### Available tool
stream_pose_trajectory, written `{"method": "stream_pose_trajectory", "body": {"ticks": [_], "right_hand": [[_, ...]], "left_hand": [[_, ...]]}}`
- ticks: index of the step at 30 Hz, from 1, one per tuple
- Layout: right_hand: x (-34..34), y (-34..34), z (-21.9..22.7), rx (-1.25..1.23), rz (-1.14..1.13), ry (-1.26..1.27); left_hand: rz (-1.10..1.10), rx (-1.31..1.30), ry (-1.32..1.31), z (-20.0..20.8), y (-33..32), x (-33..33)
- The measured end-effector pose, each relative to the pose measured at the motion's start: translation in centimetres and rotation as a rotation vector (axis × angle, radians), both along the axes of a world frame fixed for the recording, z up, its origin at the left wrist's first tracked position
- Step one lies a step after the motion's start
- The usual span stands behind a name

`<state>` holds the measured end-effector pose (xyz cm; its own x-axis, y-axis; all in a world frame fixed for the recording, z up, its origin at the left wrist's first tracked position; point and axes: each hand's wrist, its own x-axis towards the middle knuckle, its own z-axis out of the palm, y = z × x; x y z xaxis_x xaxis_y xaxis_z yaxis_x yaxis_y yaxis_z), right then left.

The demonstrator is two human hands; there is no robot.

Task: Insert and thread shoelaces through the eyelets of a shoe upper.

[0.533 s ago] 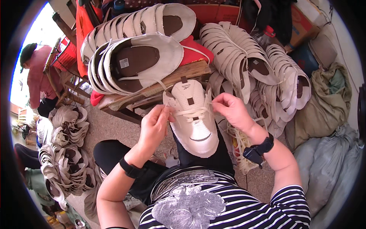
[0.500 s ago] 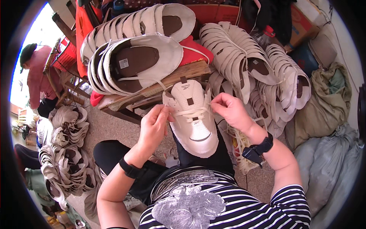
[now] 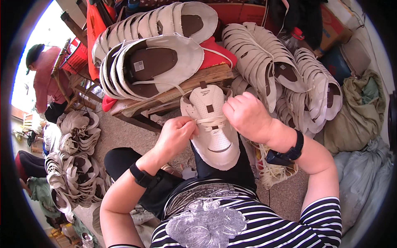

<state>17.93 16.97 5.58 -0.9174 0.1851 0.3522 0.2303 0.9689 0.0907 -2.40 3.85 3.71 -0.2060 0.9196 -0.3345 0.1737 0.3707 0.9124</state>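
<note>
A beige-white shoe upper [image 3: 217, 153] rests toe toward me over my dark-trousered knee. Its tongue stands up, and a pale shoelace [image 3: 210, 121] crosses its front below a dark loop. At the upper's left edge my left hand [image 3: 178, 133] is closed in a pinch on the shoelace, beside the eyelets. My right hand [image 3: 249, 116] is curled closed at the right eyelet edge, back of the hand upward. It seems to grip the shoelace there, though its fingertips are hidden.
Nested shoe uppers [image 3: 149, 62] lie on a wooden bench [image 3: 173, 95] straight ahead. More stacked uppers [image 3: 252, 58] stand to the right, near grey sacks [image 3: 359, 177]. Loose laces [image 3: 275, 169] hang by my right knee. Uppers [image 3: 76, 173] are piled at left, with another person [image 3: 49, 80] beyond.
My right hand has turned over and moved in against the upper's right edge, its fingers now curled. My left hand has shifted slightly right and down along the left edge. The view has shifted slightly.
</note>
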Motion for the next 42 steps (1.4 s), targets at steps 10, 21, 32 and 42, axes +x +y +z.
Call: {"method": "stream_pose_trajectory", "body": {"ticks": [10, 21, 32, 42], "right_hand": [[0.6, 1.3, 1.2, 0.016, 0.098, 0.017], [0.0, 6.1, 3.0, -0.68, 0.217, -0.251], [1.0, 6.4, 0.0, -0.6, 0.276, -0.201], [-0.5, 3.3, -2.6, -1.16, -0.139, 0.188]], "left_hand": [[-0.317, 0.285, 1.132, 1.7, 0.8, 1.6], [-0.66, 0.069, 1.301, 4.3, 2.5, 1.2], [-0.55, 0.321, 0.765, 6.1, 2.6, -2.2], [-0.523, 0.583, 1.035, 3.1, 2.9, -3.1]]}}
